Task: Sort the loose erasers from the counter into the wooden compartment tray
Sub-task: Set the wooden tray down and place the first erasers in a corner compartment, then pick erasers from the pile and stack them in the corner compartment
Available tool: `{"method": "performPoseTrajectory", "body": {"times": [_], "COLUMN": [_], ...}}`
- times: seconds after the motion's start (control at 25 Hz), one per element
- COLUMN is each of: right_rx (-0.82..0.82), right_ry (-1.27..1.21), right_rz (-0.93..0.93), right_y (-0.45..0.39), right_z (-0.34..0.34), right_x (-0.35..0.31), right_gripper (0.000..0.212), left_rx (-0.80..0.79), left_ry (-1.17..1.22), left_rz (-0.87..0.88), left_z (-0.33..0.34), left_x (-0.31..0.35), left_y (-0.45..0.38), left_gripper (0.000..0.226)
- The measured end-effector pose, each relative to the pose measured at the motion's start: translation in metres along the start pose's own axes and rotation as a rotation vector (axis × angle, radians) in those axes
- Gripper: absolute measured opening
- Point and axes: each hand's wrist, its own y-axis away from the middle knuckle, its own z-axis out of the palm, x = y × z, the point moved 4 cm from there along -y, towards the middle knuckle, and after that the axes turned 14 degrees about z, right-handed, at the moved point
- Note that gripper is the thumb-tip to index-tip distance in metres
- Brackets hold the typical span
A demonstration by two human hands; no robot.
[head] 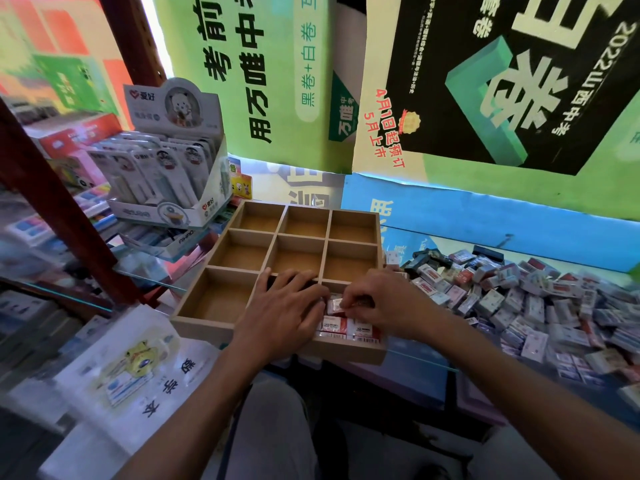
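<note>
The wooden compartment tray (221, 258) has nine square cells and sits at the counter's front. Its near right cell holds several red-and-white wrapped erasers (334, 329) lying flat in rows. My left hand (280, 313) lies over the near middle cell with fingers spread and fairly straight, its fingertips reaching the erasers. My right hand (375, 301) hovers over the near right cell and pinches one small eraser (335, 303) between thumb and fingers. A big heap of loose erasers (540, 299) covers the counter to the right of the tray.
A display box of carded stationery (166, 168) stands behind the tray at the left, on stacked packs. Posters (450, 81) hang along the back. A plastic bag with a yellow toy (135, 362) lies at the near left. The glass counter edge (415, 360) runs under my right forearm.
</note>
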Motion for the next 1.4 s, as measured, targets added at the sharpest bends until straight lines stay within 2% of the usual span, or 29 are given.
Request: {"method": "performPoseTrajectory", "body": {"times": [0.48, 0.64, 0.76, 0.84, 0.96, 1.04, 1.12, 1.28, 1.4], "right_rx": [-0.045, 0.125, 0.261, 0.318, 0.391, 0.457, 0.538, 0.713, 0.842], "right_ry": [-0.178, -0.338, -0.513, -0.541, -0.557, -0.598, -0.679, -0.736, -0.653], "right_rz": [0.032, 0.062, 0.231, 0.319, 0.425, 0.487, 0.536, 0.694, 0.845], "right_y": [0.011, 0.029, 0.053, 0.07, 0.106, 0.137, 0.174, 0.242, 0.287], "right_z": [0.007, 0.001, -0.014, -0.023, -0.039, -0.049, -0.052, -0.044, -0.04], "right_x": [0.0, 0.006, 0.04, 0.065, 0.093, 0.114, 0.136, 0.179, 0.208], "right_gripper": [0.02, 0.018, 0.013, 0.012, 0.017, 0.026, 0.027, 0.032, 0.033], "left_rx": [-0.018, 0.011, -0.046, -0.065, 0.023, 0.17, 0.298, 0.237, 0.183], "left_ry": [0.0, -0.031, -0.088, -0.101, -0.147, -0.192, -0.143, 0.039, 0.107], "left_rz": [0.006, 0.009, 0.05, 0.053, 0.027, 0.106, 0.263, 0.452, 0.528], "left_z": [-0.001, -0.003, 0.001, 0.003, -0.008, -0.015, -0.009, 0.033, 0.065], "left_x": [0.0, -0.007, -0.001, 0.0, 0.012, 0.05, 0.109, 0.22, 0.272], "left_y": [0.001, 0.006, 0.003, 0.001, -0.004, -0.016, -0.027, -0.053, -0.069], "left_gripper": [0.047, 0.051, 0.056, 0.056, 0.046, 0.04, 0.039, 0.042, 0.039]}}
